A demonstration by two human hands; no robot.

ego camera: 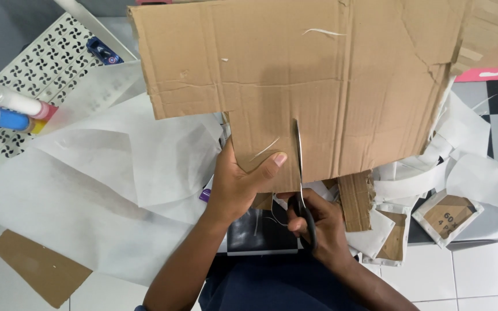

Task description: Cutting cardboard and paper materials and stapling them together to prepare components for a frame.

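Just cardboard sheet between scissors blades

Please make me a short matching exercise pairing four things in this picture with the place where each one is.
Things:
1. scissors
2. cardboard sheet
3. glue bottles
4. brown cardboard scrap

Places:
A. lying on the white perforated tray at the upper left
B. on the floor tiles at the lower left
C. in the right hand, blade up into the cut
D. pinched at its lower edge by the left hand

Pairs: 1-C, 2-D, 3-A, 4-B
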